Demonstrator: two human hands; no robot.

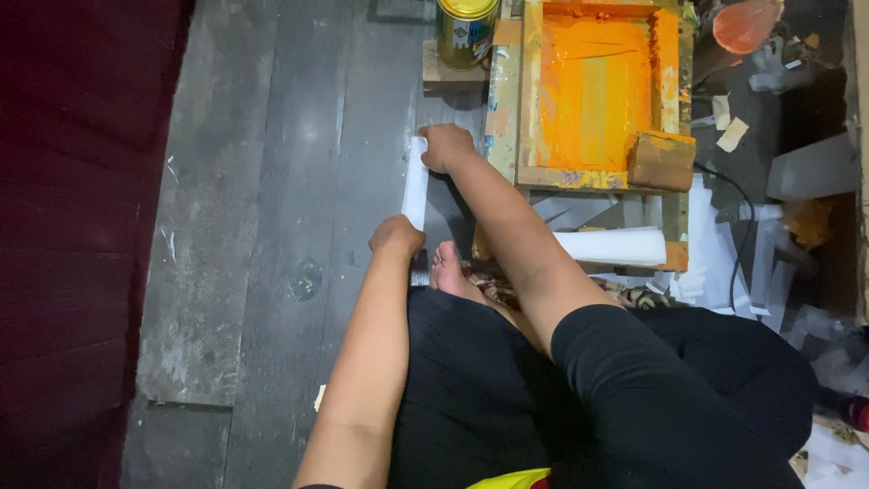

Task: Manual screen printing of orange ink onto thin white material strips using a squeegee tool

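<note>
Bare dark floor (272, 226) left of both hands' white sheet (415, 186)

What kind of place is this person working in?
Probably a small home screen-printing workshop on the floor: a wooden frame coated in orange ink, a squeegee block resting on it, a gold tin, and scattered white sheets.

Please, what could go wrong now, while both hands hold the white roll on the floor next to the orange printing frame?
The wooden frame is full of wet-looking orange ink, close to the right hand; a brush against it could stain the white roll.
The left hand holds the other end low, so the roll may pick up dirt from the dusty floor.
</note>
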